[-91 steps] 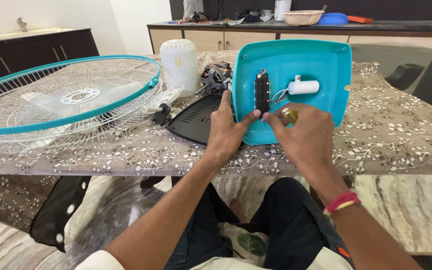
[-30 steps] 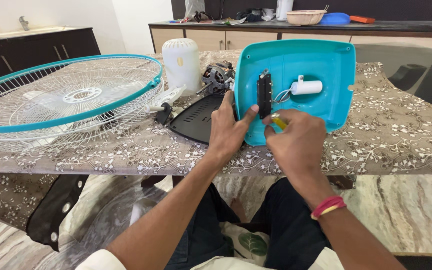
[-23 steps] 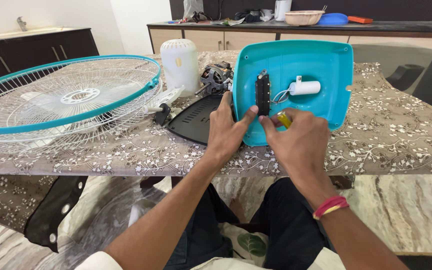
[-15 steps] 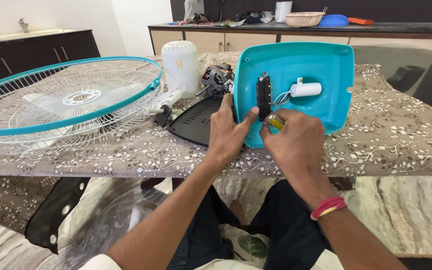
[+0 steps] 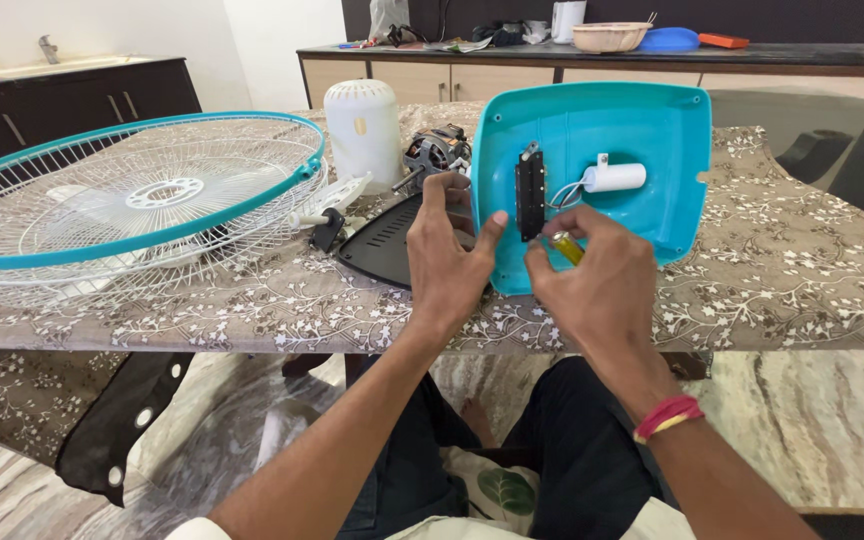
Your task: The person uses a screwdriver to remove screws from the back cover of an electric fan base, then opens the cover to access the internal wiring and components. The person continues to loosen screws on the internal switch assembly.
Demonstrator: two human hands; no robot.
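Screwdriver (image 5: 565,247) in right hand (image 5: 592,280), tip up-left; left hand (image 5: 447,260) steadies teal cover (image 5: 642,130).

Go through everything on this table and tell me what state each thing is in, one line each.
Teal housing: propped on edge, open inside facing the person.
Black switch strip: mounted upright inside the housing.
White capacitor: fixed inside, wired.
Fan guard: detached, lying flat.
Motor: bare, uncovered.
Black plate: lying flat.
Left hand: steadying the housing edge.
Right hand: gripping a yellow-handled screwdriver.
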